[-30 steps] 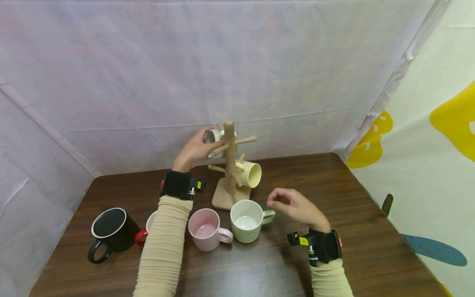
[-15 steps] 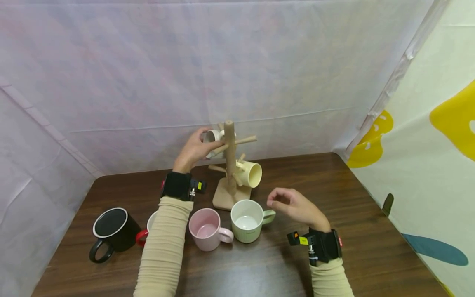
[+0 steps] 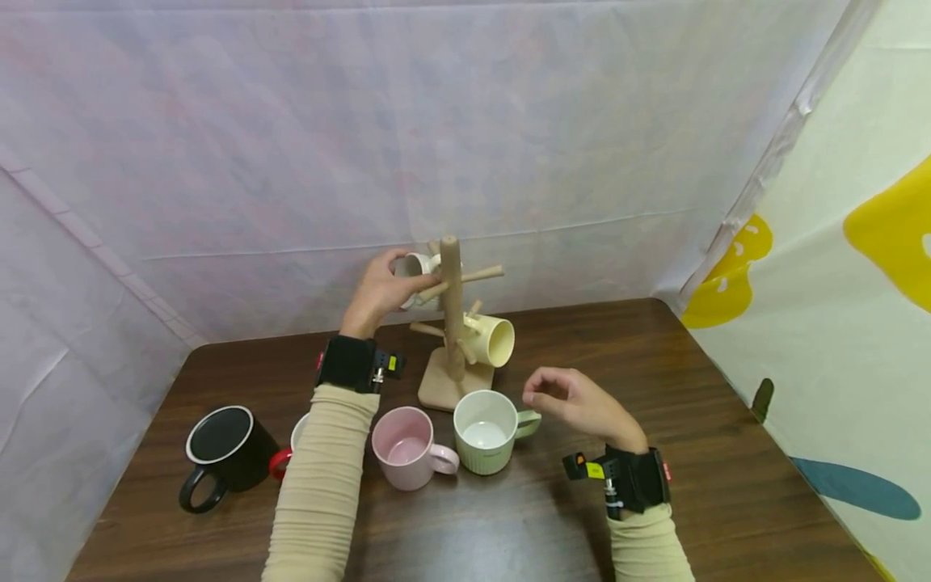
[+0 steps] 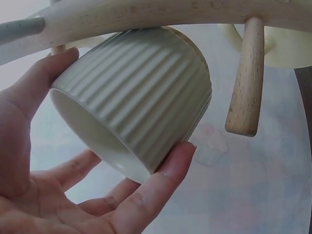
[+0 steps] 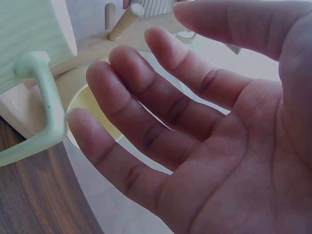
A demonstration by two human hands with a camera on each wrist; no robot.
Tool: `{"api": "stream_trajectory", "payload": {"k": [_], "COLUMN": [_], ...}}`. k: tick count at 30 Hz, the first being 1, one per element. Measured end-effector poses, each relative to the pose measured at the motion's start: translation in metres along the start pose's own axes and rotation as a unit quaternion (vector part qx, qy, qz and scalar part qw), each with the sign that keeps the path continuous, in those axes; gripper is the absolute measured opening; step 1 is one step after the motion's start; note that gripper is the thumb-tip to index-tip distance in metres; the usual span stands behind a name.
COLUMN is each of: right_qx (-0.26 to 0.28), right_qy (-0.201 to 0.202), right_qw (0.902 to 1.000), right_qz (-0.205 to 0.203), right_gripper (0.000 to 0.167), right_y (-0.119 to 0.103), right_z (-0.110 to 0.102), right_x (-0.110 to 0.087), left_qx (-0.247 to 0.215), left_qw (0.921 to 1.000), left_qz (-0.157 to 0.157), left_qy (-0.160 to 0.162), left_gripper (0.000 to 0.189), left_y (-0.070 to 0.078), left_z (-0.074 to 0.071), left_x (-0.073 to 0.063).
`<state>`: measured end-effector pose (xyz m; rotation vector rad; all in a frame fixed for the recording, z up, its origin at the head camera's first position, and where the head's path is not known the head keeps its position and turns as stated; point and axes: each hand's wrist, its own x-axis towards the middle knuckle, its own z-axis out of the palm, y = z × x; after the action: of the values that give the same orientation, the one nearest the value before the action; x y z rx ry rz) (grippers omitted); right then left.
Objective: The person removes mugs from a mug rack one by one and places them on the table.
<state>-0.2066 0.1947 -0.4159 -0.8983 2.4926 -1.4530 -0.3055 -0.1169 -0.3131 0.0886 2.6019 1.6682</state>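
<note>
- My left fingers curl round the tilted white cup beside the rack, seemingly to bear its weight.
- My right fingers, loosely bent, hold nothing near the green mug.

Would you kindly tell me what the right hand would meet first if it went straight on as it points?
Probably the handle of the pale green mug, closest ahead of the right hand; depth is unclear, so the hand might pass over it toward the yellow mug instead.
</note>
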Motion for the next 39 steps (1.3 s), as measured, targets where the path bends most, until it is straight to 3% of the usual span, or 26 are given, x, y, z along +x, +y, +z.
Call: {"api": "stream_trajectory", "payload": {"k": [15, 25, 39], "right_qx": [-0.002, 0.002, -0.002], "right_qy": [-0.001, -0.004, -0.008], "right_qw": [1.0000, 1.0000, 1.0000], "right_qz": [-0.003, -0.003, -0.003], "right_gripper": [0.003, 0.004, 0.004], "right_y": [-0.0010, -0.0008, 0.0005], "right_z": [0.0032, 0.0046, 0.0047], "right_x": [0.0014, 0.0036, 0.0060], "left_qx": [0.014, -0.013, -0.010], "left_qw": [0.9984, 0.9965, 0.9925], "left_qz": [-0.026, -0.022, -0.004], "left_qy": [0.048, 0.080, 0.122], "left_gripper": [0.075, 0.075, 0.077], "left_y": [0.0001, -0.0007, 0.0013], "left_z": [-0.0007, -0.0015, -0.0083], "left_x": [0.0026, 0.0042, 0.0047]}}
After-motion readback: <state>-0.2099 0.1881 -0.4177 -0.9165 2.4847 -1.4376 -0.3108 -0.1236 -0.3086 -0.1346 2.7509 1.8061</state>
